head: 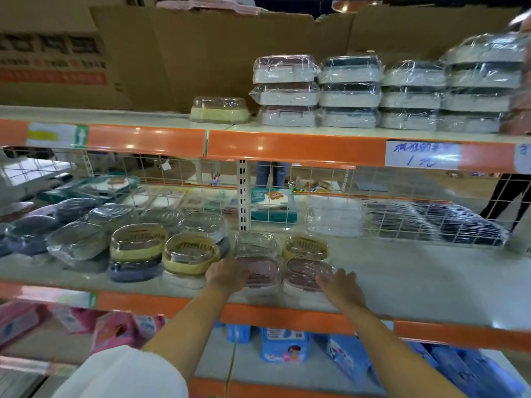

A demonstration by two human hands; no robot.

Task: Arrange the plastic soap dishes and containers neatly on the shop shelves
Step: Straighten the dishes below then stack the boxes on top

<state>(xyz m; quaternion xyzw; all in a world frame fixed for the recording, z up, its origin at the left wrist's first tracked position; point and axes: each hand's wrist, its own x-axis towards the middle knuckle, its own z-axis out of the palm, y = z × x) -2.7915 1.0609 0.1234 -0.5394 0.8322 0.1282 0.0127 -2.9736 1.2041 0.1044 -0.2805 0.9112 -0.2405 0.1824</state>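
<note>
Above both hands, wrapped container stacks [382, 93] fill the top shelf | under them, the middle shelf [402, 282] | left hand [227, 275] curls round one pink soap dish [260, 271] | right hand [340, 287], fingers fairly straight, touches the neighbouring pink dish [306, 272] | yellow dish [189, 254] just left of them.

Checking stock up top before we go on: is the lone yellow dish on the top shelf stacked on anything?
No, the yellow dish sits alone, directly on the top shelf, left of the wrapped stacks.
</note>
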